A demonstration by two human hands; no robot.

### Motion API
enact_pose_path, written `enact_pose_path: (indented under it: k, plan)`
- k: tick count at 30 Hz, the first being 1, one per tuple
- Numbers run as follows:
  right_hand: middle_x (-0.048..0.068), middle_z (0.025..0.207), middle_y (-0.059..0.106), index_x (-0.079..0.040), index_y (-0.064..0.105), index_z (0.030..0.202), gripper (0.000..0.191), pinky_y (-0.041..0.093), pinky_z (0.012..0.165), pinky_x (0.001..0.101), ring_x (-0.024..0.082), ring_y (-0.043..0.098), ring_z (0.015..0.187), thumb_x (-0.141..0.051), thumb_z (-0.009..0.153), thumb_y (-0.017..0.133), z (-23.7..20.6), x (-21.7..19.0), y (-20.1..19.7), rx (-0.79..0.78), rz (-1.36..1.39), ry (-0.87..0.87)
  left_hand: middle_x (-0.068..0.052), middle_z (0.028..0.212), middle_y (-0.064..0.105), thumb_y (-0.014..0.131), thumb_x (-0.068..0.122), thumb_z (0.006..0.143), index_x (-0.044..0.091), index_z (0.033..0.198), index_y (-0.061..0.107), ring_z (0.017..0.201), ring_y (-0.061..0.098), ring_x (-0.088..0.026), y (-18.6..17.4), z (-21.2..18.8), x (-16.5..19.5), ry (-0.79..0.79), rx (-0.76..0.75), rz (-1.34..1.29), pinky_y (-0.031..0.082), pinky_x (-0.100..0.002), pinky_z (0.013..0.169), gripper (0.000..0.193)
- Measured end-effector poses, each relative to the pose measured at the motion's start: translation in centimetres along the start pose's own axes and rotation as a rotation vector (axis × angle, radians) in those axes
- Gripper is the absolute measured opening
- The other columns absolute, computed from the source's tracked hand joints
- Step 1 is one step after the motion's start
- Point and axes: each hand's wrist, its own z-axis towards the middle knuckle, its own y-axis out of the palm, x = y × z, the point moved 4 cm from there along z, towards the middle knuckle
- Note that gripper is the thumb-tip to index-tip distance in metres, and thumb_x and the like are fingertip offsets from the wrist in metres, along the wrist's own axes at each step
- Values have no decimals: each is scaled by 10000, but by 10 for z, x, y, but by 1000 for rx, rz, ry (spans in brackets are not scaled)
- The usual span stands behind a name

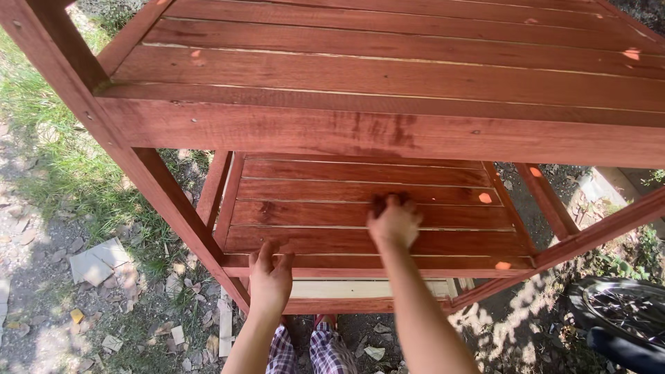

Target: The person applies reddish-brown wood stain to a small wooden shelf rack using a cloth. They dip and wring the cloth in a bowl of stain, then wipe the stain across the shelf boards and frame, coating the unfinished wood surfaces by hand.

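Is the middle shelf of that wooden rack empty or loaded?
Empty: the middle shelf shows bare slats, with only the right hand pressing on it.
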Motion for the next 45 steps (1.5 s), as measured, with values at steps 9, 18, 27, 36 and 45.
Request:
enact_pose_path:
  k: [9,18,27,36,45]
  plan:
    - [256,1253,553,-196,639,1317,604,543,990,563,498,546,1172,-326,752,811,-129,-284,84,149,347,-789,-125,1155,540,617,75,859,117,1215,705,956,630,-222,-90,25,-2,6,24,-144,518,-371,883,369]
    - [214,1504,437,-244,556,1378,742,498,998,543,505,503,1252,-133,701,838,-26,-133,58,74,208,-577,-154,1285,598,688,124,867,89,1222,683,1187,591,-382,-28,23,40,392,76,229,474,-479,1019,356]
    - [146,1200,663,-272,486,1468,845,564,806,434,315,639,1108,-566,743,806,142,234,-37,296,-435,28,-199,1279,594,684,110,843,75,1244,664,1188,567,-412,6,30,8,288,116,224,455,-494,1024,403]
    - [180,1095,672,-185,514,1458,745,592,747,418,276,668,980,-519,831,737,33,74,11,74,-205,-75,-181,1262,617,652,112,903,107,1237,684,1179,603,-360,-39,40,14,296,234,119,485,-445,1007,336]
    - [232,1405,486,-224,564,1368,486,511,985,588,528,476,1267,-316,904,674,-154,-243,61,-143,166,-948,-137,1312,625,608,121,912,98,1243,671,1174,645,-312,-85,15,52,247,234,62,514,-408,960,337]
